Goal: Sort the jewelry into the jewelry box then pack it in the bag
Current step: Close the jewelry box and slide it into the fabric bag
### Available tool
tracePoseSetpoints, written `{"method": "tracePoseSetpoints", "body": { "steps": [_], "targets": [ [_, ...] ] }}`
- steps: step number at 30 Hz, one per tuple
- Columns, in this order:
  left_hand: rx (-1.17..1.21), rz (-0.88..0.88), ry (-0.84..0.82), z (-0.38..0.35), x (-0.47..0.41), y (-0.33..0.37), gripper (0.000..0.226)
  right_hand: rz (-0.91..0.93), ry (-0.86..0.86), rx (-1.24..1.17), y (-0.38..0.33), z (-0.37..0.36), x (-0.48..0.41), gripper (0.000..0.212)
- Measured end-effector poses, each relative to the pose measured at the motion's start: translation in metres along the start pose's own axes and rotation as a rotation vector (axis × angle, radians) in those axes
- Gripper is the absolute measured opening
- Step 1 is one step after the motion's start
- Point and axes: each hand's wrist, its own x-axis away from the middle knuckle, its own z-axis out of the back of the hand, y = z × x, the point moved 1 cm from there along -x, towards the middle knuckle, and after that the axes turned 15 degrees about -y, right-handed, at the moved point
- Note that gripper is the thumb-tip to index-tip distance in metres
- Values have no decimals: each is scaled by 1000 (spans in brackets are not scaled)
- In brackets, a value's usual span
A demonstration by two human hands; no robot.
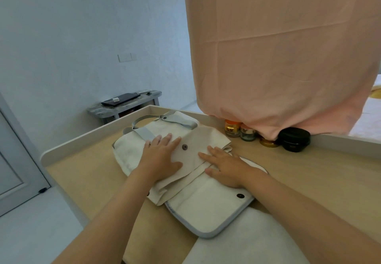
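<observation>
Head view: left hand (160, 156) and right hand (226, 166) press flat on the bag (127, 152), seemingly clear of table rim (92, 132).

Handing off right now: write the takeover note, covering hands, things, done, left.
Left hand: open, flat on the bag. Right hand: open, flat on it too.
The bag lies on the table, unfastened: upper snap and lower snap sit apart.
Jewelry box and jewelry: not in view; cannot tell whether packed.
Left: check the box is inside, then snap the bag shut.
</observation>
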Motion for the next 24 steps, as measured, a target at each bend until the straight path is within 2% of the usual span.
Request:
{"method": "tracePoseSetpoints", "body": {
  "steps": [8,13,15,17,20,22,24],
  "targets": [
    [-53,32,42,-3,-3,26,84,0,-45,16,26,15,-5,53],
    [-96,65,61,-1,-5,28,87,25,54,-115,22,26,31,47],
    [-131,6,145,0,-2,41,79,3,54,-175,25,31,55,42],
    [-27,-120,181,0,1,61,64,-20,11,-234,28,32,80,45],
    [208,-276,58,-5,3,96,44,-28,-100,-200,34,28,112,59],
    [245,-326,-33,-13,5,114,41,-39,-165,-137,35,22,124,68],
    [243,-340,-108,-21,6,124,45,-51,-122,-85,34,15,128,67]
  ]
}}
